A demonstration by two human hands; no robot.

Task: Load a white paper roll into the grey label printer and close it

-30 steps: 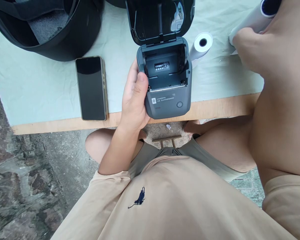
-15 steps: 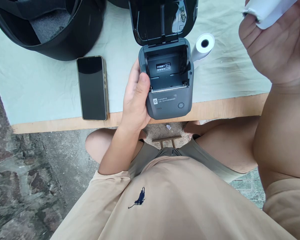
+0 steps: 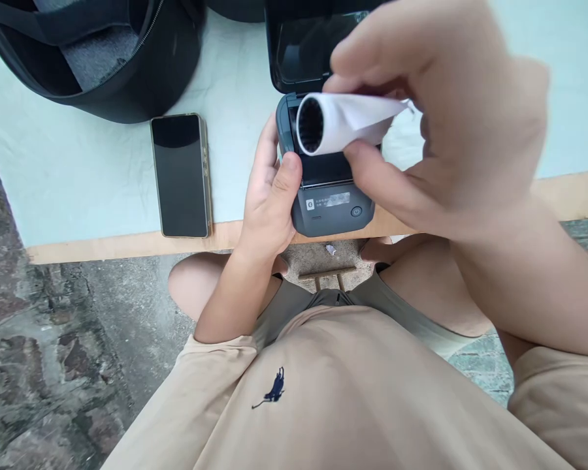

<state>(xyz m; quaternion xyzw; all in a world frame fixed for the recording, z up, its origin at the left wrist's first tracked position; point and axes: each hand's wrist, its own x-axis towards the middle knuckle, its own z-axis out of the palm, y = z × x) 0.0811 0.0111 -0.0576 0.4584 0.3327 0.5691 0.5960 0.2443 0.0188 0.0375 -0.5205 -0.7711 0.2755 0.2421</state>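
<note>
My left hand (image 3: 272,189) grips the left side of a dark grey portable label printer (image 3: 333,219), its thumb along the edge. The printer's black lid (image 3: 298,55) is swung up, and its paper bay is partly covered from sight. Between the thumb and fingers of my right hand (image 3: 460,124) is a thin white paper roll (image 3: 340,124), held sideways over the bay with its dark hollow core facing left. Whether the roll touches the printer, I cannot tell. The loose end of the paper is near my right palm.
A smartphone (image 3: 180,176) with a dark screen lies left of the printer, near the wooden table edge (image 3: 127,247). An unzipped black case (image 3: 142,78) stands at the back left on the pale green cloth (image 3: 235,78). Below are my legs and a stone floor.
My right hand has come in from the upper right, bringing the paper roll over the printer's bay. It now hides the second roll on the cloth. My left hand stays on the printer.
</note>
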